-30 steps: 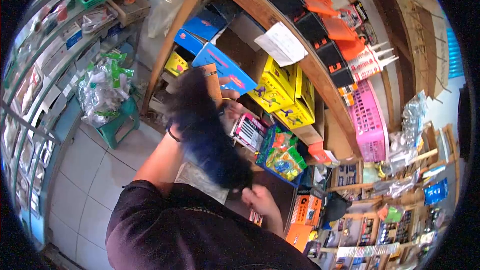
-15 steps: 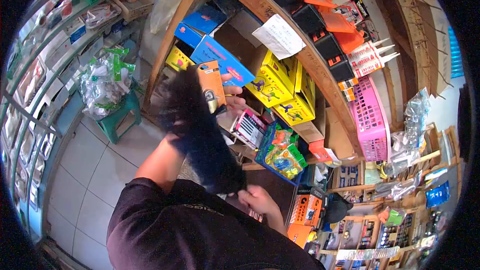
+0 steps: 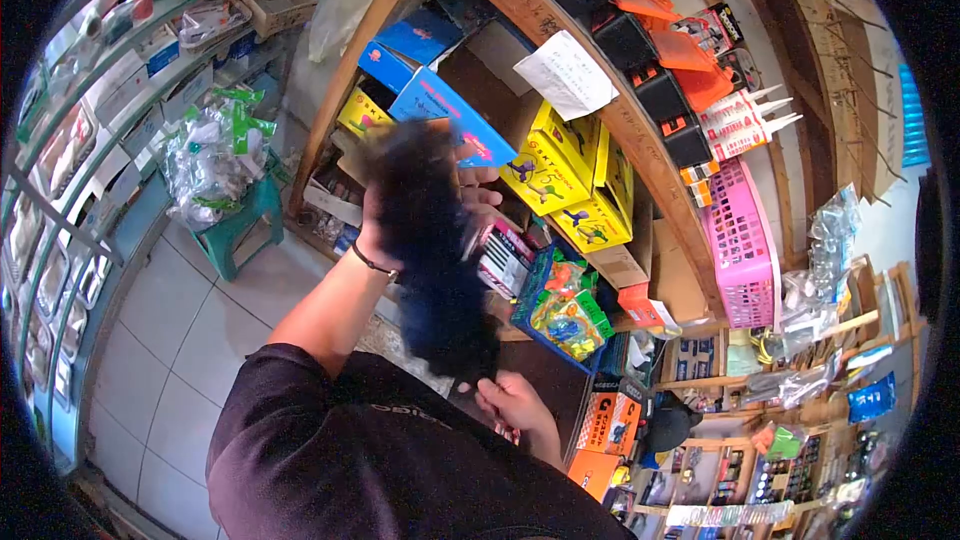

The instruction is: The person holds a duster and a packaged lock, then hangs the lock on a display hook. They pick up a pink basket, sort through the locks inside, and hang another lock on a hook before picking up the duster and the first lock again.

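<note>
Dark duster (image 3: 437, 270) now covers orange packet (image 3: 441, 125) | right hand (image 3: 517, 403) grips end

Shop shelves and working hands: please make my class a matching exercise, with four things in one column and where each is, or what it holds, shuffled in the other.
Column one
1. Green stool
2. Dark fluffy duster
3. White paper
4. Blue basket

Column two
A. Against the slanting wooden beam
B. Holds packets with green edges
C. Stands on the tiled floor, under bagged goods
D. Has its lower end in the right hand

Right pairs: 1-C, 2-D, 3-A, 4-B
</note>
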A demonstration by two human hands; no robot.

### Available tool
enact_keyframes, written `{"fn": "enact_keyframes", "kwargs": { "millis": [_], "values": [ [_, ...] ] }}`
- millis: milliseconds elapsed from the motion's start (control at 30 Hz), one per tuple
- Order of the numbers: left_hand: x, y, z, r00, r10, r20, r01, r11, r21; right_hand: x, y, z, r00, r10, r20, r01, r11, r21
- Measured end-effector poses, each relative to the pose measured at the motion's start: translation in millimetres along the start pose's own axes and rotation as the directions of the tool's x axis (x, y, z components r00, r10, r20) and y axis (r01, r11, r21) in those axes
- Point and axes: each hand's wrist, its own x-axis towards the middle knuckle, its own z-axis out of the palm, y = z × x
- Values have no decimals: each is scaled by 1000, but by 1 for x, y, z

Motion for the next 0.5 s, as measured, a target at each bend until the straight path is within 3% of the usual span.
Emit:
{"fn": "enact_keyframes", "kwargs": {
  "millis": [67,100,133,200,267,300,333,367,400,467,500],
  "values": [
    [2,4,7,999,-31,25,32,998,-46,1,-5,1,998,25,-53,-28,998,-59],
    [4,5,31,977,92,-193,-105,993,-57,3,-6,1,990,85,-112,-75,993,93],
    [6,4,44,893,201,-403,-237,971,-39,4,-5,1,975,154,-161,-111,962,248],
    [5,1,35,889,233,-395,-257,966,-8,7,6,1,975,159,-155,-133,977,166],
    [0,0,9,995,85,47,-86,996,38,5,0,3,998,65,24,-64,996,-60],
    [1,1,-2,996,50,70,-50,999,4,4,8,1,999,-20,-48,11,986,-166],
    [3,3,10,996,59,69,-60,998,7,4,5,-3,999,-20,-41,12,985,-174],
    [6,5,31,963,163,-214,-163,986,22,4,0,-8,995,49,-83,-46,998,34],
    [8,4,43,843,249,-477,-251,966,61,3,-3,-10,985,128,-114,-97,964,246],
    [9,-2,24,809,312,-498,-330,942,55,8,3,-8,988,94,-121,-58,961,269],
    [5,-4,12,922,182,-340,-213,975,-55,11,11,-6,997,34,-73,-28,997,72]
  ]
}}
